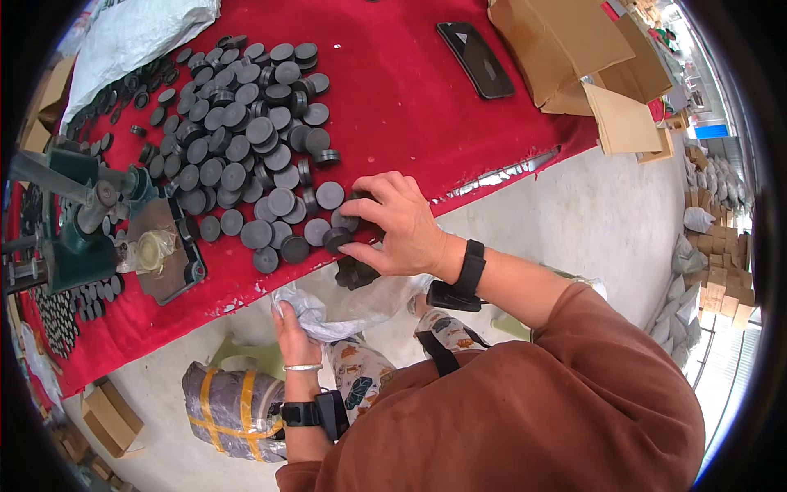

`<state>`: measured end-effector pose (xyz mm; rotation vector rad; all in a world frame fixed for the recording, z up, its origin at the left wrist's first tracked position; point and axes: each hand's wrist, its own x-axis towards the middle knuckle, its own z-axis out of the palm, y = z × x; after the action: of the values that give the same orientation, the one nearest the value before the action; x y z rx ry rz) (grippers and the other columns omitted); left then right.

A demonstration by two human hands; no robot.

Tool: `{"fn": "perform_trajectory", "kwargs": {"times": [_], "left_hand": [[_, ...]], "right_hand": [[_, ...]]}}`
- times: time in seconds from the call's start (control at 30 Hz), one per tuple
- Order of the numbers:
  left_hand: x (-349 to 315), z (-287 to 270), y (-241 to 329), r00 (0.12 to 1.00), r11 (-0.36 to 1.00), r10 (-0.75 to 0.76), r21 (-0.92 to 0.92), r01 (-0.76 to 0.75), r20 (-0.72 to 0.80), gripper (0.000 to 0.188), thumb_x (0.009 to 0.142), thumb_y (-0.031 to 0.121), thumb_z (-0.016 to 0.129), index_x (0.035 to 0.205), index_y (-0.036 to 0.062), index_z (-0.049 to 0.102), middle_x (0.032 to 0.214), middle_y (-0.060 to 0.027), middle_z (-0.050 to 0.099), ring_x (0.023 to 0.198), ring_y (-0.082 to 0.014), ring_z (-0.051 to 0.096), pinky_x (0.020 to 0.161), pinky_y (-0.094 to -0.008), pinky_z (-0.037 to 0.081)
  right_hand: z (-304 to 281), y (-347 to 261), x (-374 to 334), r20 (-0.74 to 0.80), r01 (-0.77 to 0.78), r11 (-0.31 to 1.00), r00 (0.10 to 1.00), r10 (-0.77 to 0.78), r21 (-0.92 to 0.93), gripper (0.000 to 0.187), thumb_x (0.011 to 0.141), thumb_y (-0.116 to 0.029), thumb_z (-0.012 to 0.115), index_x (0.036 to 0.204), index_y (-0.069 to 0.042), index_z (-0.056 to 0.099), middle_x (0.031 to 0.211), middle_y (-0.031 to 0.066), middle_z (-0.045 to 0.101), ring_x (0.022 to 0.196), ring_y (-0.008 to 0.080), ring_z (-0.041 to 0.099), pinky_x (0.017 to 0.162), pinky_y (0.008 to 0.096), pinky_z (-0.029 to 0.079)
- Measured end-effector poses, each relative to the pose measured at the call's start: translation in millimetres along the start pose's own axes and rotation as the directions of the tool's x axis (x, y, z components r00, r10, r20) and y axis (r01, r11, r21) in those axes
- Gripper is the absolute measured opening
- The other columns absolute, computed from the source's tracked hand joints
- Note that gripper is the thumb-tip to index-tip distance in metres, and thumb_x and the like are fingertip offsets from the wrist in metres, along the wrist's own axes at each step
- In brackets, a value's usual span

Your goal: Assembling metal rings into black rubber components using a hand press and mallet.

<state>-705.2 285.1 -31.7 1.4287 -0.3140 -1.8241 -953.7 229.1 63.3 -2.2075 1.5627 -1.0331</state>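
Note:
A large heap of round black caps [234, 148] is spread over the red-covered table. At the table's near edge my right hand [403, 228] curls over several caps, its thumb against a dark cap [337, 239] standing partly on its side. Below that edge my left hand [295, 338] grips the rim of a whitish, see-through plastic bag [332, 310]. The bag's mouth lies under my right hand, with dark pieces [357, 272] showing there. How many caps lie under my right fingers is hidden.
A green metal hand press [78, 238] stands at the table's left, beside a tape roll [154, 249]. A black phone [475, 59] and an open cardboard box [566, 53] lie at the far right. A taped grey bundle [234, 406] sits on the floor.

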Motion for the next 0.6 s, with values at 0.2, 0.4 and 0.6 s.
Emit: {"fn": "perform_trajectory", "kwargs": {"times": [0.2,0.4,0.6], "left_hand": [[1.7,-8.3,-2.4,1.000,0.999,0.029,-0.029,-0.029,0.007,0.045,0.095,0.035,0.042,0.131,0.0101,0.032,0.117,-0.0085,0.049,0.100,-0.0215,0.054,0.080,-0.0352,0.049],[-3.2,-1.5,-0.5,0.999,0.999,0.025,-0.040,-0.026,-0.028,0.044,0.095,0.035,0.042,0.131,0.0115,0.033,0.115,-0.0084,0.051,0.097,-0.0217,0.056,0.076,-0.0361,0.051],[-10.3,-3.8,8.0,1.000,1.000,-0.007,-0.022,0.008,0.017,0.043,0.095,0.033,0.041,0.131,0.0123,0.032,0.117,-0.0104,0.050,0.100,-0.0235,0.056,0.077,-0.0392,0.052]], "right_hand": [[7.6,6.3,-3.5,0.065,0.103,0.992,0.993,-0.098,-0.079,0.026,0.062,-0.022,0.071,0.081,-0.014,0.056,0.094,0.0070,0.053,0.081,0.0235,0.048,0.064,0.0350,0.035],[18.8,-17.6,-37.1,0.288,0.371,0.929,0.889,-0.356,0.004,0.026,0.059,-0.020,0.068,0.080,-0.015,0.054,0.093,0.0048,0.053,0.076,0.0220,0.049,0.064,0.0358,0.036],[34.2,-33.1,-36.3,0.347,0.351,0.935,0.871,-0.347,0.054,0.030,0.065,-0.025,0.069,0.090,-0.013,0.056,0.097,0.0065,0.053,0.086,0.0233,0.050,0.071,0.0357,0.038]]}}
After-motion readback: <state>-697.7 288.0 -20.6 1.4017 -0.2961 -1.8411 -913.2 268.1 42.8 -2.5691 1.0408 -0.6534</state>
